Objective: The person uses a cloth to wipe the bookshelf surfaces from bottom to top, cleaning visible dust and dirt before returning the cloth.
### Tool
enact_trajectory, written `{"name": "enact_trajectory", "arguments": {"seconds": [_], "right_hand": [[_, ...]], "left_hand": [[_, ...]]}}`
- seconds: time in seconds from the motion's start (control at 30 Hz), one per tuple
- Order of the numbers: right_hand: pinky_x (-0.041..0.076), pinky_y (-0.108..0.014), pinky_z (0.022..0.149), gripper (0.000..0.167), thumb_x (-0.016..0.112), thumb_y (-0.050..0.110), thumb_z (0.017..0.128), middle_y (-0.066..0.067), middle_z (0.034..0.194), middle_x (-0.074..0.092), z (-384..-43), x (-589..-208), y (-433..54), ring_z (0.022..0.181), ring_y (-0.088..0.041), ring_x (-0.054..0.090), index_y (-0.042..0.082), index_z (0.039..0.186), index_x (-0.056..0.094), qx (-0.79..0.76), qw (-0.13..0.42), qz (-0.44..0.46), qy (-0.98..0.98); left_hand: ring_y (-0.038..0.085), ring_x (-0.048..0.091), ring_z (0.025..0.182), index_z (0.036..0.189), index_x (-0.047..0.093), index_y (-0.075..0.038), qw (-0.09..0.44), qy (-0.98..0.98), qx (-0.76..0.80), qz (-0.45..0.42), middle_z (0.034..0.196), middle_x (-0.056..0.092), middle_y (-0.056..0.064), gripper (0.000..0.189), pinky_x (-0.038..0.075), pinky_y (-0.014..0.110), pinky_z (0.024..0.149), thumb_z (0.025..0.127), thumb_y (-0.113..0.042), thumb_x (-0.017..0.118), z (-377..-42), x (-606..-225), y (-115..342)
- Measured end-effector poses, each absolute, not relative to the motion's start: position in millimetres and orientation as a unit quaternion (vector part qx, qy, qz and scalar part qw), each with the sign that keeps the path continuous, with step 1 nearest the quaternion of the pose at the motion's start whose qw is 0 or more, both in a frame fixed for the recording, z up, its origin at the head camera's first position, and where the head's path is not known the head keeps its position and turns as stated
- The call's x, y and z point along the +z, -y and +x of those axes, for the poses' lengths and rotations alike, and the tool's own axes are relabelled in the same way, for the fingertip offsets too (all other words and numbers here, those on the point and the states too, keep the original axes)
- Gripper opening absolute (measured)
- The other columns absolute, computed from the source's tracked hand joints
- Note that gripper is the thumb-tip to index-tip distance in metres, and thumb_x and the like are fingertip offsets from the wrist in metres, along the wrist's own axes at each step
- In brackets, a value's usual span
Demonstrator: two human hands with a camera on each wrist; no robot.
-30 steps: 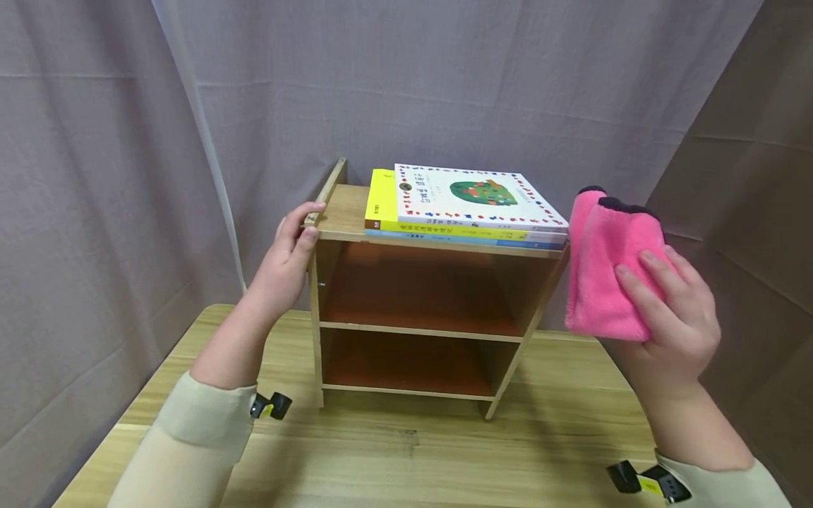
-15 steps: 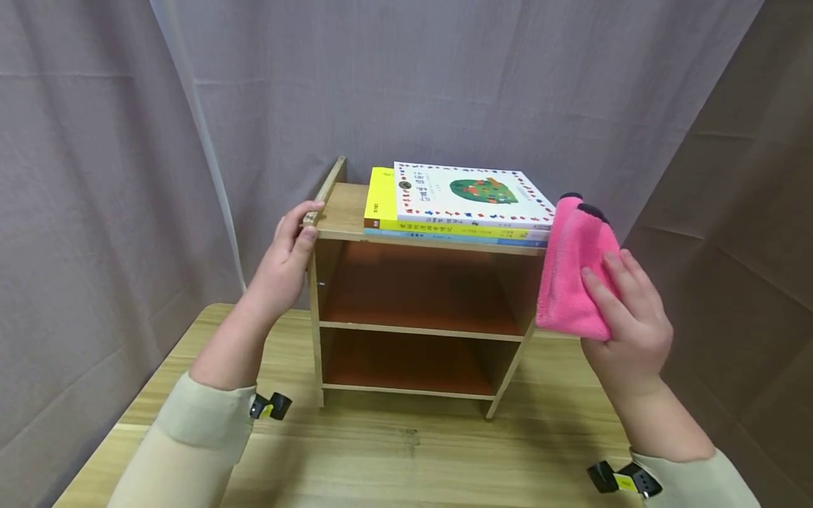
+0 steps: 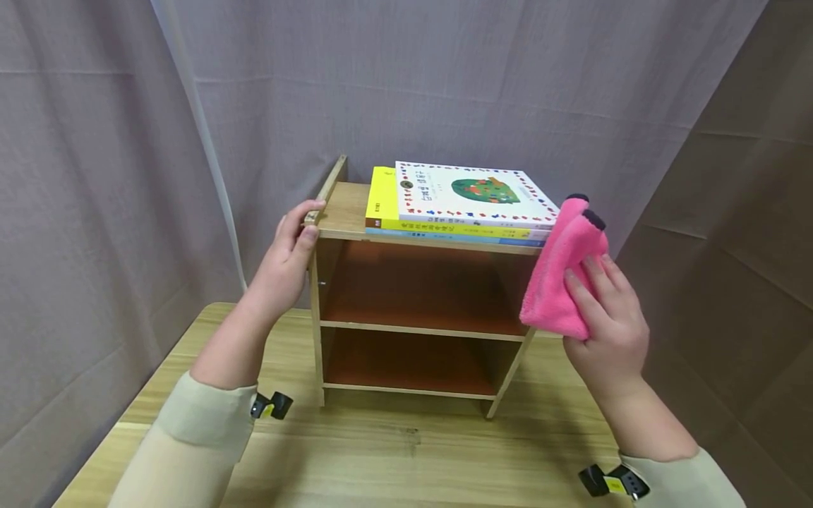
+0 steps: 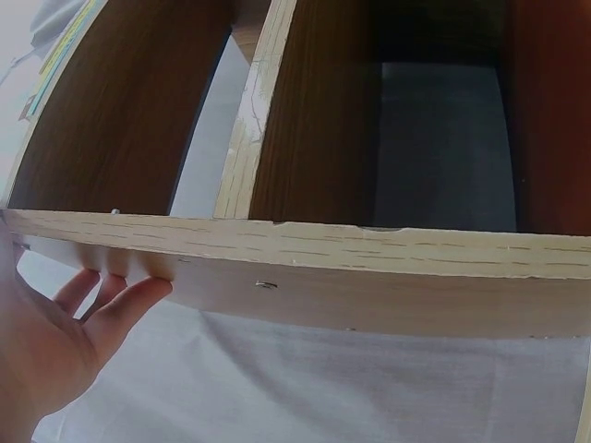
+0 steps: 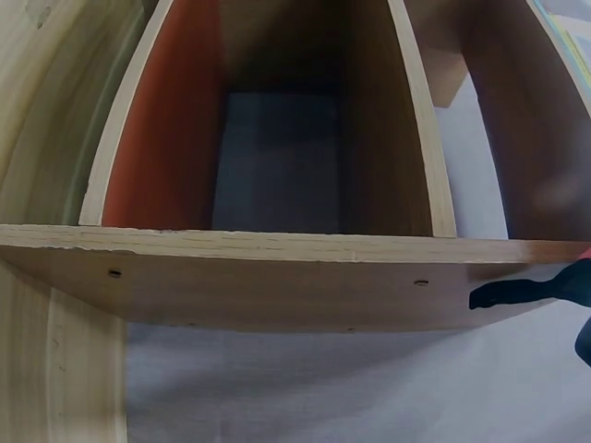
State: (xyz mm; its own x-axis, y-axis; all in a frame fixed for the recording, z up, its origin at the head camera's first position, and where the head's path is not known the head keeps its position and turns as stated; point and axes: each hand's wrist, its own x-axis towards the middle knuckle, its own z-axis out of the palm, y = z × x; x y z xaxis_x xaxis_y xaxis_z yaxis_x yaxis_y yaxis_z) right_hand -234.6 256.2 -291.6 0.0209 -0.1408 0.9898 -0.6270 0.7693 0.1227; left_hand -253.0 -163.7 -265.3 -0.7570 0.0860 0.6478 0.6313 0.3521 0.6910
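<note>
A small wooden shelf (image 3: 422, 327) stands on the table, with a stack of books (image 3: 473, 200) on its top board. My left hand (image 3: 282, 261) grips the upper front corner of its left side panel; in the left wrist view, fingers (image 4: 129, 306) touch the panel's outer face. My right hand (image 3: 610, 321) holds a folded pink plush cloth (image 3: 562, 271) with black trim. The cloth is at the upper right side panel, covering its top front corner in the head view. From the right wrist, mostly the dark trim (image 5: 522, 292) shows, beside the panel's outer face.
The wooden table (image 3: 356, 458) carries the shelf and extends in front of it. Grey curtains (image 3: 444, 85) hang behind and to both sides. A raised panel edge (image 3: 333, 185) stands above the top board on the left.
My right hand has moved left with the pink cloth, bringing it from beside the shelf over its right side panel. The cloth now tilts more. My left hand has stayed put.
</note>
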Motion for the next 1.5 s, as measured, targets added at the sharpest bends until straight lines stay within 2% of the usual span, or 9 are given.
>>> {"name": "enact_trajectory", "arguments": {"seconds": [0.47,0.83,0.97,1.23,1.5], "right_hand": [[0.040,-0.047,0.109,0.030,0.061,0.017,0.091,-0.017,0.126,0.065,-236.7,-298.8,-249.7,0.122,-0.043,0.055,0.006,0.115,0.073,0.180,0.650,0.287,0.680],[0.040,-0.048,0.108,0.029,0.060,0.013,0.089,-0.018,0.122,0.067,-237.3,-306.6,-250.2,0.120,-0.044,0.056,0.004,0.113,0.074,0.178,0.650,0.288,0.681],[0.040,-0.048,0.108,0.030,0.060,0.011,0.087,-0.020,0.120,0.067,-238.0,-311.2,-250.9,0.119,-0.045,0.056,0.005,0.113,0.074,0.176,0.651,0.288,0.680],[0.040,-0.048,0.108,0.039,0.057,-0.003,0.076,-0.021,0.119,0.067,-238.2,-321.0,-249.0,0.119,-0.046,0.055,0.003,0.110,0.074,0.186,0.652,0.286,0.677],[0.038,-0.047,0.110,0.039,0.057,-0.003,0.075,-0.024,0.117,0.066,-235.5,-331.6,-247.8,0.119,-0.048,0.054,0.001,0.110,0.072,0.187,0.644,0.279,0.687]], "left_hand": [[0.026,0.038,0.112,0.149,0.037,-0.021,0.263,0.782,-0.517,-0.226,0.130,0.036,0.015,0.040,0.034,0.050,0.096,0.109,-0.027,0.035,-254.0,-265.8,162.3],[0.025,0.038,0.110,0.148,0.039,-0.021,0.265,0.782,-0.516,-0.228,0.126,0.037,0.015,0.039,0.035,0.048,0.095,0.109,-0.026,0.036,-251.7,-264.2,162.0],[0.026,0.038,0.110,0.148,0.038,-0.022,0.261,0.784,-0.516,-0.226,0.126,0.036,0.015,0.040,0.035,0.049,0.095,0.109,-0.028,0.036,-251.5,-264.3,162.1],[0.026,0.038,0.112,0.149,0.037,-0.022,0.260,0.784,-0.518,-0.223,0.130,0.036,0.015,0.040,0.034,0.049,0.096,0.109,-0.027,0.036,-251.9,-264.6,162.5],[0.026,0.039,0.109,0.148,0.039,-0.023,0.259,0.784,-0.518,-0.223,0.128,0.037,0.015,0.039,0.035,0.048,0.096,0.109,-0.027,0.037,-250.0,-263.1,161.9]]}}
